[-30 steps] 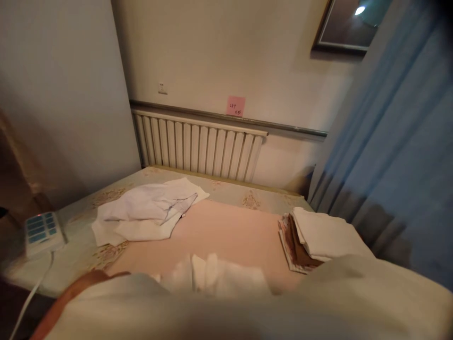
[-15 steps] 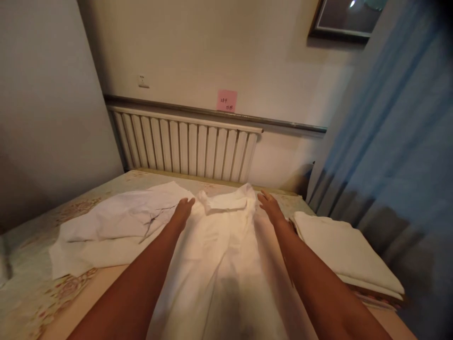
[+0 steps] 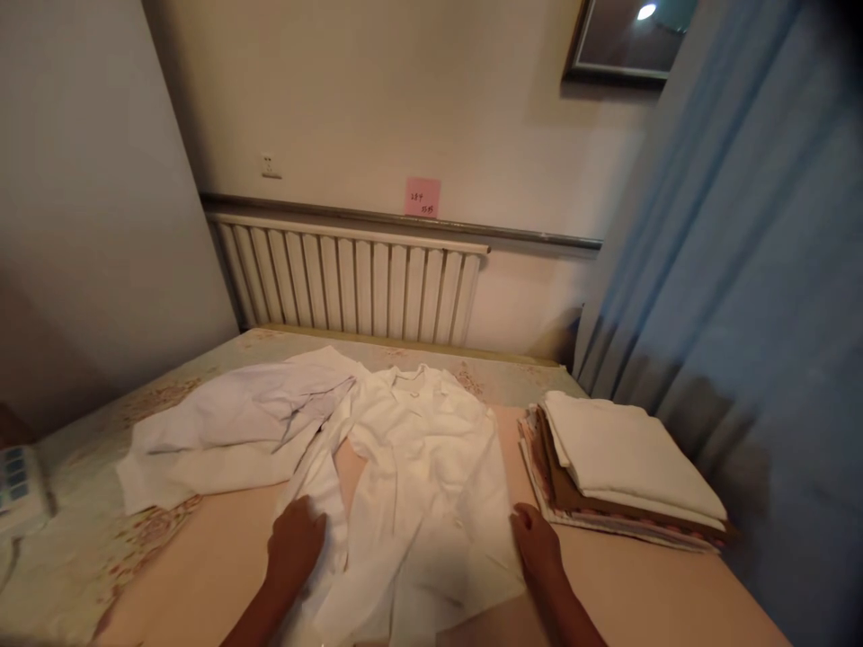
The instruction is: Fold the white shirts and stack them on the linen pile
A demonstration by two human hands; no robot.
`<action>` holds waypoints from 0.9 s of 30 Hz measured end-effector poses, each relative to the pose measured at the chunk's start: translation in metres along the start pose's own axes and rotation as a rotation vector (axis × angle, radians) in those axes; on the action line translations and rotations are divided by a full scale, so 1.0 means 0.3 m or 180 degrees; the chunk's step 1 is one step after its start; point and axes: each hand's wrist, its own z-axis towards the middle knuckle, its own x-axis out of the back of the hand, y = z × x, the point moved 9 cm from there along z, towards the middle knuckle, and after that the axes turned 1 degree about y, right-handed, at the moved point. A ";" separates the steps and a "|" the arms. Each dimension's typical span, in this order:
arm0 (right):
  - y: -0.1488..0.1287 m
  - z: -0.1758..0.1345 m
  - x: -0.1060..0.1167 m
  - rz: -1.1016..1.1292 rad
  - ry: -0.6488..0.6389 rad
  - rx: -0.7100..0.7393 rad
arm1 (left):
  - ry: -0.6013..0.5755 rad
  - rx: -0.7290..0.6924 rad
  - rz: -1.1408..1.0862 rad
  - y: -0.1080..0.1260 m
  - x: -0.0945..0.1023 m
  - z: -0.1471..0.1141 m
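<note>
A white long-sleeved shirt [image 3: 424, 458] lies spread on the bed, its collar toward the wall and its lower part running down toward me. My left hand [image 3: 297, 535] is closed at the sleeve on the shirt's left side, fingers curled down and partly hidden. On the other side, my right hand [image 3: 538, 537] is closed at the shirt's right edge, thumb and fingers drawn together on the cloth. Creases run across the shirt's middle between the hands.
Left of the shirt lies a loose heap of pale garments [image 3: 249, 409]. A folded stack of cloths [image 3: 634, 458] sits at right, beside a blue curtain [image 3: 742, 270]. A radiator [image 3: 351, 279] stands behind the bed. A white device with dark buttons [image 3: 20, 490] is at far left.
Both hands have come back toward me from beside the collar, and their spread fingers have closed. The shirt now lies flatter, its collar lower and its sleeves showing at the sides.
</note>
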 end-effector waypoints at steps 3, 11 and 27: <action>0.022 -0.108 -0.021 0.0021 -0.0024 0.0171 | 0.0243 -0.0402 0.0314 -0.012 -0.030 -0.115; -0.001 -0.266 -0.035 -0.0111 0.0111 0.0848 | 0.0499 -0.1131 0.0309 0.107 -0.071 -0.368; -0.012 -0.273 -0.036 -0.0296 0.0278 0.1194 | -0.0469 0.0139 0.0027 -0.108 0.072 -0.152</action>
